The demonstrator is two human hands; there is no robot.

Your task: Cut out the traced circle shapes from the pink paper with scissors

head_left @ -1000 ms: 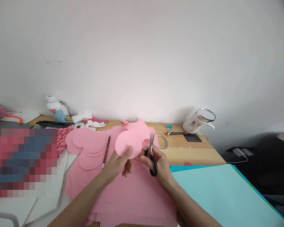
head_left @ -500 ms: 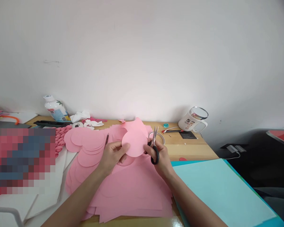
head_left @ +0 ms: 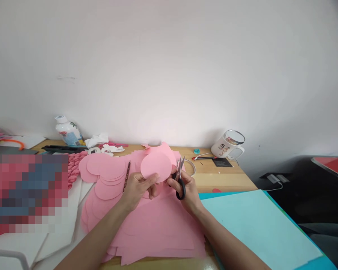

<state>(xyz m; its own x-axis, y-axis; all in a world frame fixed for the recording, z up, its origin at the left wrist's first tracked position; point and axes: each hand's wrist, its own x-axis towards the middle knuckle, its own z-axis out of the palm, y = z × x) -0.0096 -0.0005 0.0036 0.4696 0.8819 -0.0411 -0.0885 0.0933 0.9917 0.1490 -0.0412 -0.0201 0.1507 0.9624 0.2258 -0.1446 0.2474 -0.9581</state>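
Pinched between the thumb and fingers of my left hand (head_left: 139,187) is a pink paper circle (head_left: 156,166), held up over the pile. My right hand (head_left: 188,191) grips black-handled scissors (head_left: 181,183), blades pointing up and slightly parted, just right of the circle. Under both hands lies a stack of pink paper sheets (head_left: 160,232). Several cut pink circles (head_left: 109,165) overlap on the left. A dark pencil (head_left: 127,175) rests on the paper beside my left hand. Behind the held circle sits a curved pink offcut (head_left: 165,150).
A white mug (head_left: 228,145) stands at the back right, near a roll of tape (head_left: 190,167). Pale blue sheets (head_left: 256,225) cover the right front. At the back left are a white bottle (head_left: 69,131) and crumpled tissues (head_left: 97,140). Pink braided material (head_left: 74,165) lies left.
My left hand has drawn the pink circle slightly left and up. My right hand, with the scissors, has come off the circle's edge and sits a little lower.
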